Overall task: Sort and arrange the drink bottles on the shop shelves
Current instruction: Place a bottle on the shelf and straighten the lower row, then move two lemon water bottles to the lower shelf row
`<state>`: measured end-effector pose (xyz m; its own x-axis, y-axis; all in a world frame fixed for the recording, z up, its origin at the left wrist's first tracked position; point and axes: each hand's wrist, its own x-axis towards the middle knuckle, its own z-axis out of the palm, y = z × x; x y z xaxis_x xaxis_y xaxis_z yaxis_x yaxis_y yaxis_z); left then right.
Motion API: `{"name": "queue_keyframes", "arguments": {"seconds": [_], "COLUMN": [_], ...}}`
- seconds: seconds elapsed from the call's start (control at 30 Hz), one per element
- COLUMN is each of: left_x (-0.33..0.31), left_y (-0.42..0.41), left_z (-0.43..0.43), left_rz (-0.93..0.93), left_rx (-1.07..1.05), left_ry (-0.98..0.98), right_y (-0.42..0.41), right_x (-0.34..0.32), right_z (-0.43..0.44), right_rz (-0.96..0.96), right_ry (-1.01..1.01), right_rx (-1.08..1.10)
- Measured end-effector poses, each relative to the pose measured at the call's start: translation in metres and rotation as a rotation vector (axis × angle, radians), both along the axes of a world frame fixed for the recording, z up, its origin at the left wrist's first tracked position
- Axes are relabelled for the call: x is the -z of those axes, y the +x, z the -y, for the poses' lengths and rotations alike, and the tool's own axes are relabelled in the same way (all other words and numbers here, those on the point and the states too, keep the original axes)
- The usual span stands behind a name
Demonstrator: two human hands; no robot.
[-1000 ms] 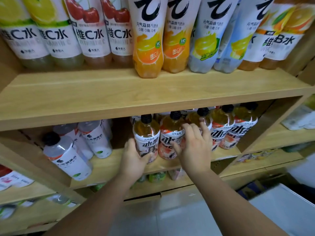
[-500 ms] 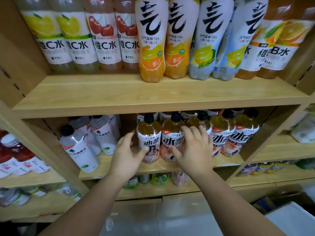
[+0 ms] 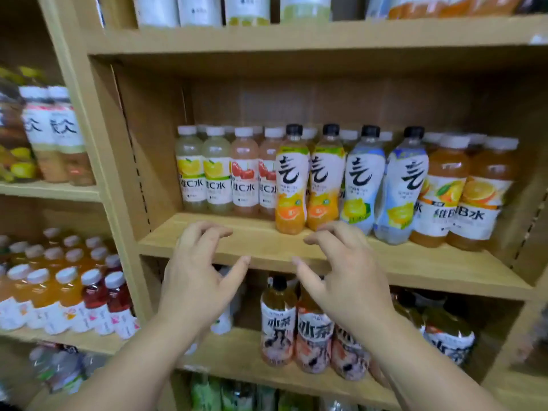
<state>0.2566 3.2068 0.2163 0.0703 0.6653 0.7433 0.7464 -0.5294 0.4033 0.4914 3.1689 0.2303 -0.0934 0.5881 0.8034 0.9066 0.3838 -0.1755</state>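
Observation:
Both hands hover empty in front of the middle wooden shelf. My left hand and my right hand have loosely curled fingers and hold nothing. On that shelf stand lemon bottles, cherry bottles, two orange black-capped bottles, two pale blue bottles and amber orange-label bottles. On the shelf below, tea bottles with black caps stand in a row, partly behind my right hand.
A neighbouring shelf unit at the left holds several orange and red bottles and taller bottles above. More bottles stand on the top shelf. Green bottles sit at the bottom. A wooden upright divides the units.
Both hands let go of the tea bottles on the lower shelf and rose in front of the middle shelf. The camera tilted up, bringing the whole middle shelf and the top shelf into view.

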Motion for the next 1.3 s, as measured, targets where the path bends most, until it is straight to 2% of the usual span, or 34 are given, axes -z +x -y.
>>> {"name": "queue_keyframes", "arguments": {"seconds": [0.2, 0.37, 0.5, 0.63, 0.8, 0.97, 1.1, 1.23, 1.3], "left_x": [-0.123, -0.204, -0.252, -0.285, -0.318, -0.337, -0.348, -0.356, -0.356], "left_y": [-0.008, -0.001, -0.001, -0.013, -0.04, -0.055, -0.058, -0.059, -0.06], "left_z": [0.006, 0.005, -0.014, -0.046, -0.09, -0.124, -0.145, -0.156, -0.16], "left_rz": [-0.11, -0.068, -0.024, -0.064, 0.14, 0.309, 0.364, 0.508, 0.511], "left_rx": [-0.113, -0.069, -0.033, -0.104, -0.199, -0.185, -0.104, -0.004, 0.013], "left_ry": [0.21, 0.274, 0.248, 0.257, 0.155, -0.015, -0.114, -0.165, -0.178], "right_y": [-0.01, -0.008, -0.002, -0.001, -0.013, -0.022, -0.02, -0.017, -0.017], "right_x": [-0.124, -0.199, -0.24, -0.272, -0.314, -0.327, -0.327, -0.329, -0.328], "right_z": [-0.013, -0.013, -0.018, -0.028, -0.05, -0.082, -0.097, -0.102, -0.101], "right_rz": [0.124, 0.087, 0.012, -0.054, -0.245, -0.443, -0.476, -0.46, -0.445], "right_ry": [0.157, 0.258, 0.265, 0.223, 0.094, -0.039, -0.065, -0.105, -0.092], "right_rx": [-0.01, 0.006, -0.005, 0.025, 0.037, 0.003, 0.041, 0.038, 0.041]}}
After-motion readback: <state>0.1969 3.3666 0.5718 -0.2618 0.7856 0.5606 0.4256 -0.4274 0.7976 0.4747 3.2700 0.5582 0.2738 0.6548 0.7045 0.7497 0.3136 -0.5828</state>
